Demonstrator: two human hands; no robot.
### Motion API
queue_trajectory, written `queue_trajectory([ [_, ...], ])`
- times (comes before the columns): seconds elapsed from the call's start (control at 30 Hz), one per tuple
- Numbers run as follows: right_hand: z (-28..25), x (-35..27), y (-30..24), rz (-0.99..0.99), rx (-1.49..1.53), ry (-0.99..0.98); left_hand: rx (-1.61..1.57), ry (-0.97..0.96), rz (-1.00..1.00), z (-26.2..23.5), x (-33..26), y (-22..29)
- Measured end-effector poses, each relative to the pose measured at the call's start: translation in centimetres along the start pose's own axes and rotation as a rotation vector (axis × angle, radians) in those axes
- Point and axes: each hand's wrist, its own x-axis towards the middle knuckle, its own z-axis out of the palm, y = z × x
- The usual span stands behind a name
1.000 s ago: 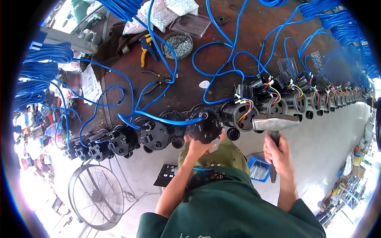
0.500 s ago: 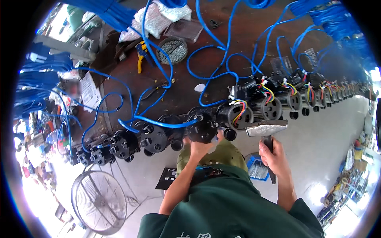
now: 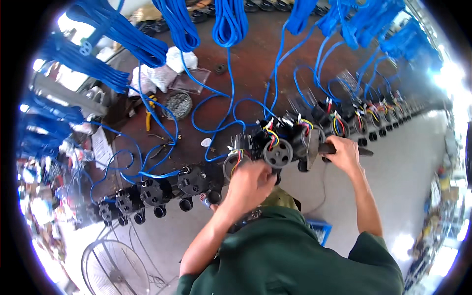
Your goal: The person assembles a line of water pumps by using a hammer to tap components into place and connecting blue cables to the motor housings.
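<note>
My right hand is closed round the handle of a hammer, held sideways with its steel head toward the row of units. The head is in front of one black motor housing and hides part of it. My left hand, smeared by motion, is at an open round black housing with red and yellow wires; whether it touches it I cannot tell. Beside it is another open housing with coloured wires. To the left, a black housing with a closed end cover has a blue cable running into it.
Bundled blue cables hang over the far side of the dark table. Yellow-handled pliers, a bowl of small metal parts and white bags lie on it. A floor fan stands lower left, a blue crate below.
My left hand has gone from a covered housing to an open one on its right. The hammer has swung from upright to sideways and nearer the row. The whole view has shifted.
</note>
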Motion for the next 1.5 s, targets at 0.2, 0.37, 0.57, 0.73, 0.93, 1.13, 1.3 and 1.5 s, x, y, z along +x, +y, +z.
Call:
queue_trajectory([
  [0.2, -1.3, 4.2, 7.6, -0.295, 0.161, -0.044, 0.871, -0.179, -0.425, 3.4, 14.5, -6.9],
  [0.37, -2.3, 6.0, 9.5, -0.457, 0.147, -0.108, 0.905, -0.468, -0.535, 3.1, 14.7, -9.6],
  [0.57, -1.8, 5.1, 10.2, -0.419, 0.093, -0.059, 0.718, -0.091, -0.282, -0.6, 13.8, -9.0],
  [0.73, -4.9, 4.1, 4.5, -0.364, -0.053, 0.144, -0.207, 0.377, -0.213, -4.9, 8.3, -5.0],
  [0.93, 1.3, 10.1, -10.2, -0.112, 0.976, -0.335, -0.210, 0.512, 0.033, -4.0, 3.9, -4.2],
  [1.13, 6.4, 15.5, -15.5, 0.083, 0.937, -1.014, 0.578, 0.482, 0.202, -2.3, 0.8, 1.8],
  [1.3, 6.7, 15.2, -14.5, 0.245, 1.215, -0.928, 0.490, 0.636, 0.204, -1.7, -1.1, 0.8],
  [1.5, 5.8, 16.1, -14.8, 0.224, 1.526, -0.977, 0.134, 0.533, -0.277, 1.0, -2.2, -1.9],
])
